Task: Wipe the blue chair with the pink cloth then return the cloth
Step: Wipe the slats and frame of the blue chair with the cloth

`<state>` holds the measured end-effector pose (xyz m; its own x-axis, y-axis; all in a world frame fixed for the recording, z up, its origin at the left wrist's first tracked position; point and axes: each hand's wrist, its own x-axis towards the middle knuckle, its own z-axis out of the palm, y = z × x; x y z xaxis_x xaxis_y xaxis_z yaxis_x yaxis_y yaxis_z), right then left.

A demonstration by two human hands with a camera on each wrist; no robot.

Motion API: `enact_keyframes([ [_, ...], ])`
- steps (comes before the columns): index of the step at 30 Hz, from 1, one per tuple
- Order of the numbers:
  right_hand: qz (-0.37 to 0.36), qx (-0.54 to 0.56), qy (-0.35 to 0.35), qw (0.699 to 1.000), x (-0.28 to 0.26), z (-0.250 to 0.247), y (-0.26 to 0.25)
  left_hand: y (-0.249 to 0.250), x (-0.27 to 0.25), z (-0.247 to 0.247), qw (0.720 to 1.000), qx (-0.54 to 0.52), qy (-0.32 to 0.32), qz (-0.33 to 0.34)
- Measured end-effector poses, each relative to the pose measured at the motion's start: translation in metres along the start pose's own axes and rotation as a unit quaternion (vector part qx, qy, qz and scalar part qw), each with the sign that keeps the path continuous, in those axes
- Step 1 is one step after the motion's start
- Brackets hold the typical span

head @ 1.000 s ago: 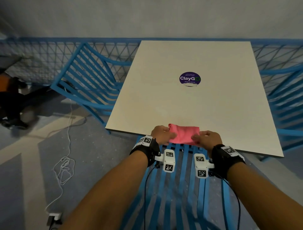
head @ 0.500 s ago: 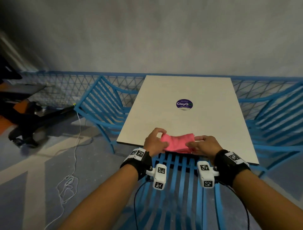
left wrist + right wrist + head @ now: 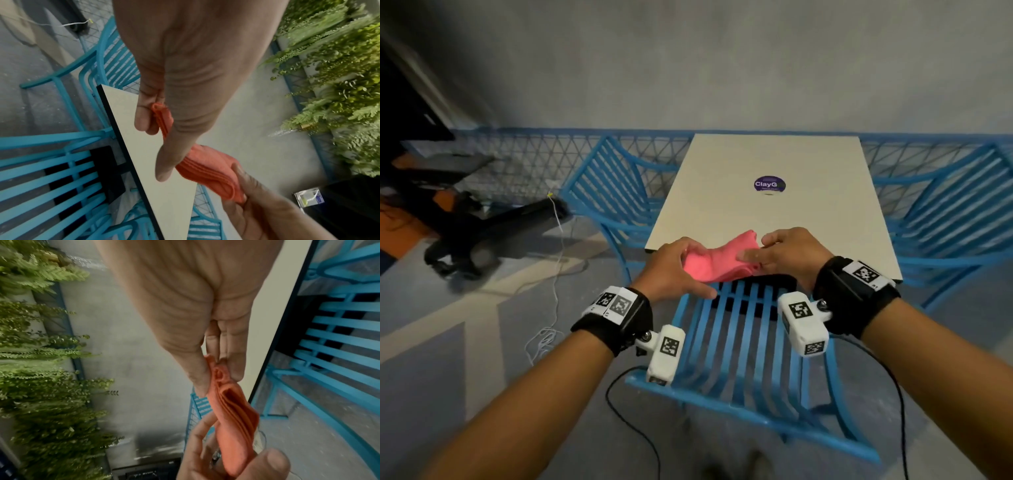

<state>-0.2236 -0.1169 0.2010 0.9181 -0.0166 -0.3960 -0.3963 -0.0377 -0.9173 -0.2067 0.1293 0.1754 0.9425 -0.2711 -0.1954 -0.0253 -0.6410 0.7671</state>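
Left hand [image 3: 674,263] and right hand [image 3: 791,255] each pinch one end of the folded pink cloth [image 3: 717,262], lifted above the table [image 3: 774,219] edge.

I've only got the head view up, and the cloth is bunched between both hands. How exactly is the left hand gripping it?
Observer: In the left wrist view, the left hand pinches one end of the pink cloth between the thumb and curled fingers.
Operator: And the right one?
Observer: In the right wrist view, the right hand pinches the other end between thumb and fingers, and the cloth's folded layers show edge-on.
Operator: Anything nearby that I'm missing?
Observer: Yes, leafy green plants grow above the grey wall. Only the wrist views catch them.
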Motion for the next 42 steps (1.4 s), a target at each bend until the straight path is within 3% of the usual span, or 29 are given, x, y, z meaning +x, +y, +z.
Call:
enact_keyframes([
  [6, 0.054, -0.01, -0.056, 0.997, -0.029, 0.056, 0.025, -0.058, -0.062, 0.019, 0.995, 0.1, -0.022, -0.018],
  [12, 0.089, -0.027, -0.098, 0.991, -0.049, 0.113, 0.063, -0.095, -0.119, 0.042, 1.0, 0.016, -0.011, 0.018],
  [18, 0.11, -0.008, -0.077, 0.991, -0.058, 0.148, 0.078, -0.125, -0.136, 0.058, 0.997, 0.002, 0.083, -0.002],
  [23, 0.125, -0.009, -0.093, 0.988, -0.049, 0.165, 0.091, -0.142, -0.148, 0.056, 0.993, 0.012, 0.117, 0.016],
  [29, 0.119, -0.122, -0.095, 0.981, -0.044, 0.174, 0.107, -0.167, -0.14, 0.027, 0.99, 0.039, 0.134, -0.032],
  [35, 0.09, -0.216, -0.066, 0.97, -0.044, 0.168, 0.115, -0.204, -0.109, 0.013, 0.984, 0.141, 0.071, -0.078],
  [40, 0.08, -0.248, -0.047, 0.964, -0.04, 0.158, 0.113, -0.214, -0.094, 0.053, 0.971, 0.198, -0.035, -0.132],
  [42, 0.075, -0.258, -0.043, 0.962, -0.038, 0.152, 0.111, -0.208, -0.094, 0.074, 0.965, 0.223, -0.04, -0.133],
])
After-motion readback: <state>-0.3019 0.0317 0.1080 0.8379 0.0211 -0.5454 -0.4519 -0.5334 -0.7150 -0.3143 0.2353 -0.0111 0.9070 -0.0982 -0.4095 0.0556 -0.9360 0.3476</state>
